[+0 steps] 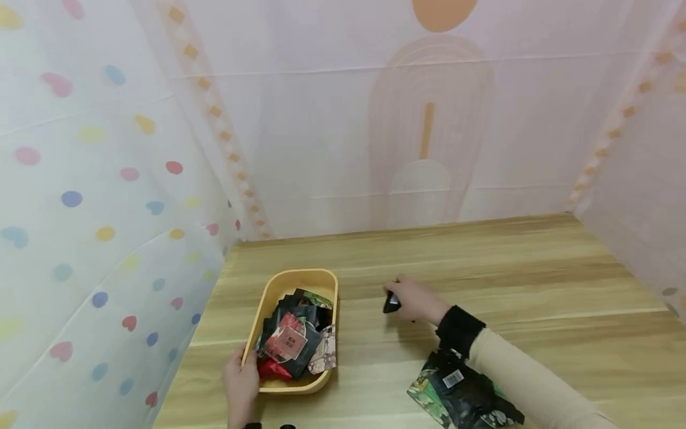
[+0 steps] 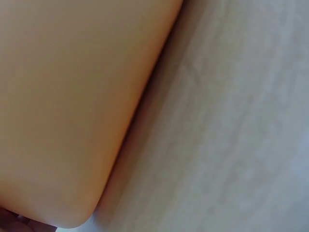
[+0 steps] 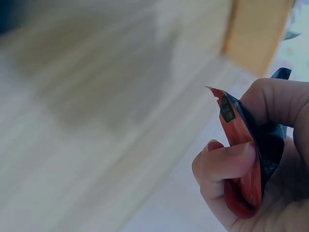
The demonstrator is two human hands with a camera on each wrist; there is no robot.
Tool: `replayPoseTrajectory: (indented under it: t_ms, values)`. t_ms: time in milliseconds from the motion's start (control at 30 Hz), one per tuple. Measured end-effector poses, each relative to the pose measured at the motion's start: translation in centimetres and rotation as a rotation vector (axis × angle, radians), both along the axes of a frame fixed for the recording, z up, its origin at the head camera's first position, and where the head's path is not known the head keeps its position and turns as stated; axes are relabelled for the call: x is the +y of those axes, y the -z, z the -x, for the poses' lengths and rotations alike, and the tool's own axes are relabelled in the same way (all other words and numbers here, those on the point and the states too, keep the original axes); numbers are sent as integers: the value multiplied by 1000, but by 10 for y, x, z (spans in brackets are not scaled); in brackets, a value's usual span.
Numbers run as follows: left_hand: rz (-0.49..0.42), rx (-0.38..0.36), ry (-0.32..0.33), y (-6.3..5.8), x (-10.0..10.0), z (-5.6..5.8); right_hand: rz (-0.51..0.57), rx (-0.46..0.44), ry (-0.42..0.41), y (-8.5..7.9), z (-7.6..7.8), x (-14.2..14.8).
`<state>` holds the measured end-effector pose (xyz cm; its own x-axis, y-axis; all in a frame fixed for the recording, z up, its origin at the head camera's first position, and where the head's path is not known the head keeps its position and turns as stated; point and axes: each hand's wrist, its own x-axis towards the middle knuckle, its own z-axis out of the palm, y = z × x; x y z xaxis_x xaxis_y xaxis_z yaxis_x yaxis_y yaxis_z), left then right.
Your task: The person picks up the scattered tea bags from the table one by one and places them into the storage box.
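My left hand [image 1: 240, 380] grips the left rim of a yellow plastic basket [image 1: 271, 291] near its front corner. Inside lie several small foil packets, mostly black, with a red one [image 1: 286, 341] on top. To the right of the basket, over the table, my right hand [image 1: 418, 300] holds a small packet [image 3: 241, 140]. The right wrist view shows it red on one side and black on the other, bent between thumb and curled fingers. In the left wrist view the basket's outer wall [image 2: 72, 96] fills the left side, hiding most of the hand.
Beneath my right forearm lies a pile of black and green packets [image 1: 463, 387] on the wood-grain table [image 1: 482, 262]. A small dark round object [image 1: 287, 426] shows at the front edge of the head view. Patterned cloth [image 1: 321, 137] hangs behind and on both sides.
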<state>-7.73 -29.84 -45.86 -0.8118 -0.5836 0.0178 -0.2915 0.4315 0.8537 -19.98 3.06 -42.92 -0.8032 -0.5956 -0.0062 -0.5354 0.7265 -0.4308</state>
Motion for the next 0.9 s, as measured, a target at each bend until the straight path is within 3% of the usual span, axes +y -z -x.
replayPoseTrajectory:
  t_ms: [267, 500, 667, 900]
  values:
    - [23, 33, 16, 3, 12, 3, 18, -66, -89, -35, 10, -65]
    - [13, 49, 41, 3, 20, 1, -26, -66, -153, -41, 14, -116]
    - [11, 48, 59, 5, 26, 4, -17, -86, -172, -37, 18, -123]
    - [-27, 35, 88, 2, 28, 9, 9, -73, -160, -33, 16, -109]
